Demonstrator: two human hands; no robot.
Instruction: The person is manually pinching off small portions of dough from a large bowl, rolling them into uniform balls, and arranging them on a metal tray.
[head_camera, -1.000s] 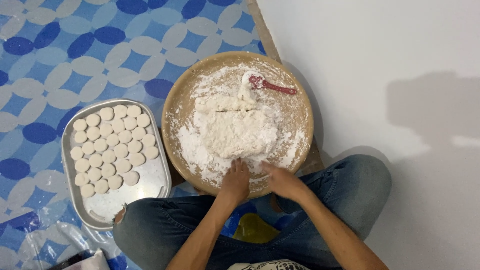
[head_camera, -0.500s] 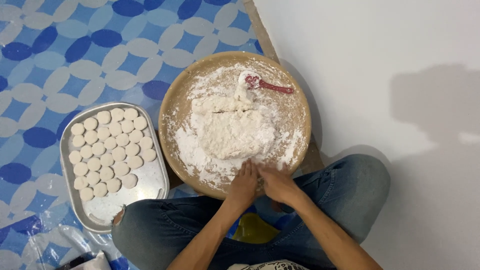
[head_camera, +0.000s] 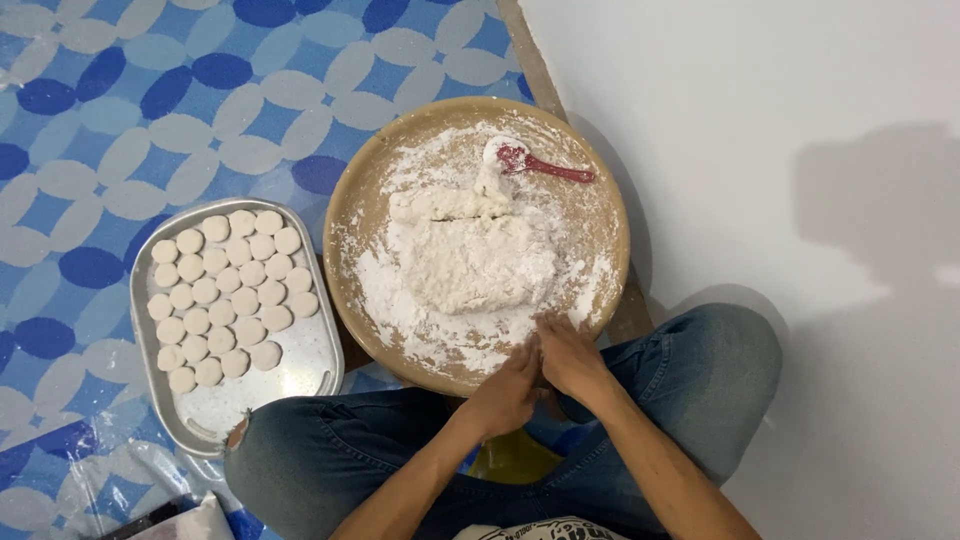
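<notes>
Fingers (head_camera: 548, 340) pressed together, round tray (head_camera: 350, 240) edge

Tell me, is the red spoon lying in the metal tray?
No, the red spoon lies on the floured round board, while the metal tray holds only flat dough discs.

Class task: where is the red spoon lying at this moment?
The red spoon lies at the far edge of the floured round board, just beyond the dough mass.

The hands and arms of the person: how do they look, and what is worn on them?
Both the left hand and the right hand are bare: no gloves, rings or watch show. The forearms are bare too, with no sleeves in view. Blue jeans cover the legs.
</notes>
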